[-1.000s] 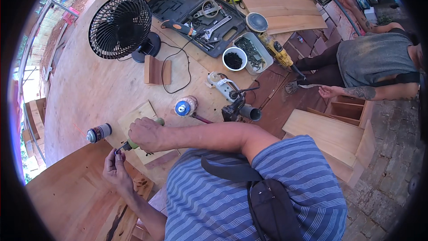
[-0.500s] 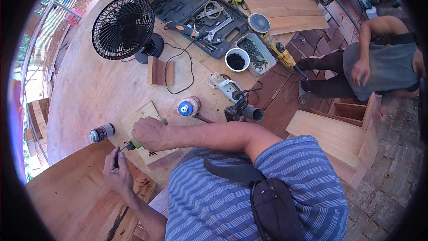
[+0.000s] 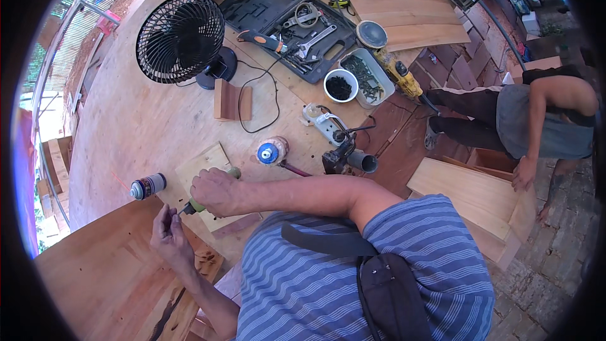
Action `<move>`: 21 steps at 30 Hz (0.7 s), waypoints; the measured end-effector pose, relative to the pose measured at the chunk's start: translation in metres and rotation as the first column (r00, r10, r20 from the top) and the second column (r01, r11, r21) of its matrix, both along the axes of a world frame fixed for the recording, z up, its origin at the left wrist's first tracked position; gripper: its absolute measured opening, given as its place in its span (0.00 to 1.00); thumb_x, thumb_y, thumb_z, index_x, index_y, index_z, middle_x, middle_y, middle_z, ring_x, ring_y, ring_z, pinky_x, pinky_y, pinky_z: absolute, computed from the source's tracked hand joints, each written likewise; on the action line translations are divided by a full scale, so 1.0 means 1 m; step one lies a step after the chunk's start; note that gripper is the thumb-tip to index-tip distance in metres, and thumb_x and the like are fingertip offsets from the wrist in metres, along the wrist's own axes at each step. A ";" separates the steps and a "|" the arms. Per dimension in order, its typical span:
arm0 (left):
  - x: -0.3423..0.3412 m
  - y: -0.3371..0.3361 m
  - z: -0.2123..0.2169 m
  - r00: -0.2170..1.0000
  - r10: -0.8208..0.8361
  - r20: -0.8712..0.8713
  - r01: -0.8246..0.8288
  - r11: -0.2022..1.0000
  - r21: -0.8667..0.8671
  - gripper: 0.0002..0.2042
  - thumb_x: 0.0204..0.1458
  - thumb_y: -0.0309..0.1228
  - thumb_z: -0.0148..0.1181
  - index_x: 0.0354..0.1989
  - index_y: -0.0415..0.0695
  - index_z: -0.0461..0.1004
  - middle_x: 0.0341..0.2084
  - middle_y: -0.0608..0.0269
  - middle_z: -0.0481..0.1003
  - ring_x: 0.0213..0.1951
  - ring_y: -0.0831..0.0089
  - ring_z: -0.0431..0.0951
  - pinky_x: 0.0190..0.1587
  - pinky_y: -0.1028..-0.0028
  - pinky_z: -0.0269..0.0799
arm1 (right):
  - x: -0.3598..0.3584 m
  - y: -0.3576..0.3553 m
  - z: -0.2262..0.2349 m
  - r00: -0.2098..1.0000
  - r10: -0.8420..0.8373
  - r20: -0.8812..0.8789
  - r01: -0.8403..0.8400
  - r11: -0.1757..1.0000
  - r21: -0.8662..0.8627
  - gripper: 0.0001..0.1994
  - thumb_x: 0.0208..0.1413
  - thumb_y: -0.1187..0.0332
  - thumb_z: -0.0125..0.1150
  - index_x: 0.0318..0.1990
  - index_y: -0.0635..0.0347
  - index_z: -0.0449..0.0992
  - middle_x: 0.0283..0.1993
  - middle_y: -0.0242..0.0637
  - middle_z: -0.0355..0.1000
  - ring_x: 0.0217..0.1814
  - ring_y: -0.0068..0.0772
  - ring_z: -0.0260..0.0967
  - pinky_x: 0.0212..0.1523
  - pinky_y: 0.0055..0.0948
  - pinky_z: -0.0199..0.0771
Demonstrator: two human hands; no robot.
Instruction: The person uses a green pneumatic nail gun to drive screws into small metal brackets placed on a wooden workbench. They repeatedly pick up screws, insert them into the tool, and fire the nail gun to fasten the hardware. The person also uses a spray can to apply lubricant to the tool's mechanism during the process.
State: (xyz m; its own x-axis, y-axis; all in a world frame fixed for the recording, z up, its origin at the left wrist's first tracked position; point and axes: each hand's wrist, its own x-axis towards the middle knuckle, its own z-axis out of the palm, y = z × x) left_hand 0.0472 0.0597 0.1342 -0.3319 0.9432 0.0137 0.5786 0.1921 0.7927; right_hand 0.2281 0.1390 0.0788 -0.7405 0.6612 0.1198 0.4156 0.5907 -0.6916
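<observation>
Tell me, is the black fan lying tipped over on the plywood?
No: the black fan stands upright on its round base on the plywood, next to the open tool case.

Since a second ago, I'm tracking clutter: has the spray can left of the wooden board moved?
No. The spray can lies in the same spot just left of the wooden board, well below the fan.

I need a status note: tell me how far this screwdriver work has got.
Done: dark holes already mark the small board. In hand: right hand grips a green-handled screwdriver; left hand pinches at its tip. Left: whatever sits at the tip is too small to see.
</observation>
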 end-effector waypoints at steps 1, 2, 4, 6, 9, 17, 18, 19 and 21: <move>0.000 0.000 -0.001 0.999 -0.017 0.031 0.017 1.000 0.017 0.16 0.58 0.15 0.56 0.55 0.33 0.75 0.40 0.55 0.78 0.39 0.74 0.77 0.43 0.76 0.74 | 0.001 0.001 0.000 1.000 -0.004 0.004 0.004 1.000 -0.004 0.09 0.44 0.74 0.60 0.33 0.68 0.78 0.37 0.49 0.74 0.44 0.50 0.73 0.45 0.44 0.73; 0.000 0.000 0.000 0.998 -0.055 -0.028 0.055 0.998 0.028 0.16 0.58 0.15 0.56 0.55 0.32 0.75 0.40 0.55 0.78 0.39 0.74 0.77 0.43 0.76 0.74 | 0.001 0.001 -0.001 1.000 -0.009 0.009 0.009 1.000 -0.007 0.09 0.44 0.74 0.60 0.33 0.68 0.78 0.37 0.49 0.74 0.44 0.50 0.73 0.45 0.44 0.73; 0.003 0.001 0.007 0.981 -0.127 -0.145 0.135 0.990 0.045 0.15 0.58 0.16 0.57 0.54 0.31 0.74 0.40 0.55 0.78 0.39 0.74 0.77 0.45 0.76 0.75 | 0.003 0.001 0.000 1.000 -0.010 0.007 0.010 1.000 -0.015 0.08 0.44 0.75 0.59 0.33 0.68 0.78 0.38 0.50 0.74 0.44 0.50 0.73 0.45 0.44 0.73; 0.003 0.002 0.009 0.979 -0.153 -0.135 0.159 0.987 0.036 0.14 0.58 0.16 0.57 0.53 0.31 0.75 0.39 0.56 0.78 0.39 0.74 0.77 0.45 0.76 0.75 | 0.005 0.001 0.001 1.000 -0.011 0.003 0.011 1.000 -0.015 0.08 0.44 0.75 0.60 0.33 0.68 0.78 0.38 0.50 0.74 0.44 0.50 0.73 0.45 0.44 0.73; 0.009 0.002 0.011 0.999 -0.038 0.002 0.038 0.999 -0.038 0.12 0.58 0.15 0.56 0.50 0.31 0.76 0.39 0.57 0.78 0.39 0.75 0.77 0.44 0.76 0.75 | 0.006 -0.001 0.001 1.000 -0.005 -0.003 0.005 1.000 -0.006 0.09 0.43 0.74 0.60 0.33 0.68 0.78 0.38 0.50 0.74 0.44 0.50 0.73 0.45 0.44 0.73; -0.003 -0.002 0.003 0.991 -0.125 -0.042 0.125 0.992 0.005 0.09 0.57 0.15 0.57 0.45 0.31 0.78 0.40 0.56 0.78 0.40 0.75 0.77 0.43 0.77 0.74 | 0.005 0.002 0.004 1.000 0.002 0.029 -0.002 1.000 -0.018 0.08 0.45 0.73 0.60 0.34 0.66 0.79 0.39 0.50 0.75 0.45 0.50 0.74 0.46 0.44 0.74; -0.002 -0.001 0.005 0.984 -0.163 -0.075 0.165 0.986 0.022 0.09 0.57 0.15 0.57 0.45 0.31 0.78 0.42 0.55 0.77 0.41 0.75 0.77 0.43 0.77 0.74 | 0.006 0.001 0.004 1.000 0.000 0.020 0.001 1.000 -0.020 0.08 0.45 0.73 0.60 0.33 0.66 0.79 0.39 0.50 0.75 0.45 0.50 0.74 0.46 0.44 0.74; 0.001 0.001 0.007 0.974 -0.200 -0.109 0.206 0.978 0.040 0.09 0.57 0.15 0.57 0.44 0.30 0.78 0.43 0.54 0.77 0.41 0.74 0.77 0.43 0.77 0.74 | 0.006 0.001 0.003 1.000 -0.003 0.011 0.003 1.000 -0.021 0.08 0.45 0.73 0.60 0.33 0.66 0.79 0.39 0.50 0.75 0.45 0.50 0.74 0.46 0.44 0.74; 0.013 0.001 0.018 0.980 -0.183 -0.082 0.186 0.982 0.030 0.08 0.57 0.16 0.59 0.44 0.30 0.78 0.45 0.53 0.76 0.42 0.73 0.77 0.43 0.77 0.74 | 0.006 0.001 0.001 1.000 -0.013 0.000 0.013 1.000 -0.025 0.08 0.45 0.73 0.61 0.33 0.66 0.79 0.38 0.50 0.75 0.45 0.50 0.74 0.46 0.44 0.74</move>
State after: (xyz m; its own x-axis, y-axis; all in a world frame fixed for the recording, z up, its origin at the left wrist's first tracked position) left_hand 0.0603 0.0603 0.1522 -0.1490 0.9864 0.0690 0.6623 0.0478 0.7477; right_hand 0.2344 0.1404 0.0802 -0.7315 0.6739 0.1036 0.4231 0.5679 -0.7061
